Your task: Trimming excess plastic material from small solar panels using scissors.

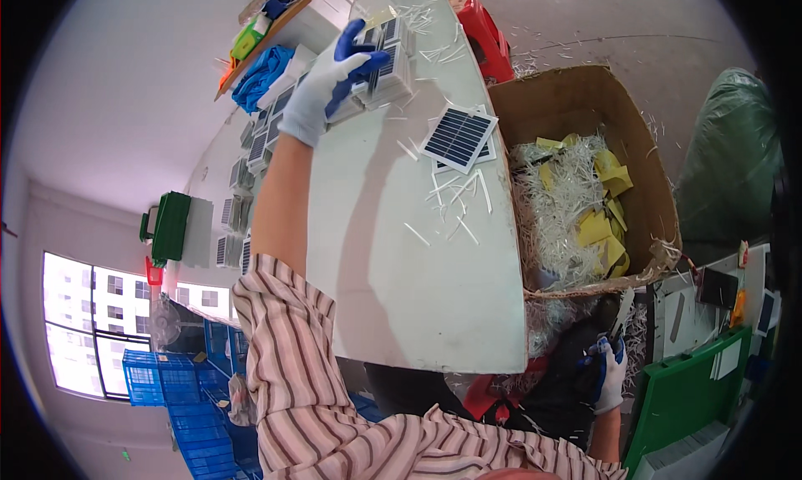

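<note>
My left hand (327, 86), in a white glove with blue fingertips, reaches far across the white table (393, 263). Its fingers curl over a stack of small solar panels (386, 60) at the table's far end. A single dark blue solar panel (458, 137) lies flat on another panel near the table's right edge, with thin white strips scattered around it. My right hand (610, 373), gloved the same way, hangs low beside the table below the cardboard box. It grips a thin metal blade-like tool (623, 311) that points upward.
An open cardboard box (585, 100) of white shreds and yellow scraps sits against the table's right side. Beyond are a red stool (486, 30), a green bag (728, 158) and a green tray (685, 396). More panel stacks (238, 198), a blue cloth (263, 75) and blue crates (180, 384) lie left.
</note>
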The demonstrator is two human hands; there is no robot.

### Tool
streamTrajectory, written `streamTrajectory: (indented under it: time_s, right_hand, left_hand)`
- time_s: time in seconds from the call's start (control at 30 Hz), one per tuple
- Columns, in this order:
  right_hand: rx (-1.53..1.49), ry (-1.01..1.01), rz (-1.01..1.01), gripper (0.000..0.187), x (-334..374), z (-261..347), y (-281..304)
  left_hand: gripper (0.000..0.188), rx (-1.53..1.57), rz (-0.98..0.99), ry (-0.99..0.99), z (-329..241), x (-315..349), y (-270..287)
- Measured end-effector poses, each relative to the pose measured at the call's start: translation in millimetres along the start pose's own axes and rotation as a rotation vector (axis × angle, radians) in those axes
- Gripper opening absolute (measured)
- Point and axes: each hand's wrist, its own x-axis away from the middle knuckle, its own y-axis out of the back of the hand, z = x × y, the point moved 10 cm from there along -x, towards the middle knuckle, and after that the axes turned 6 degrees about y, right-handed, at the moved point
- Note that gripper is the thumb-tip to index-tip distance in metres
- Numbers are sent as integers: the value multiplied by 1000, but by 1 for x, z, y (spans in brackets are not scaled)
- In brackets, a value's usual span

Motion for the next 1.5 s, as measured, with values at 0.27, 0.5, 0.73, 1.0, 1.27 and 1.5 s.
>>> streamTrajectory:
  time_s: [0.27,0.5,0.73,1.0,1.27,1.5]
  right_hand:
    - [-8,-57,12,16,-2,2,-18]
    - [27,-67,-33,17,-7,-7,-13]
    - [29,-51,-26,18,-8,-5,-17]
    - [4,-27,64,18,1,-7,-34]
    - [87,13,76,17,-4,-15,-27]
    - [-10,10,111,15,-10,-12,-49]
  left_hand:
    - [102,-1117,-129,-83,18,-56,35]
    - [101,-903,160,55,54,-83,38]
    - [77,-291,48,-69,10,1,-39]
    - [93,-1153,-92,-44,49,47,-132]
    - [85,-963,-45,-166,42,72,-150]
    - [85,-1028,-16,-203,29,88,-158]
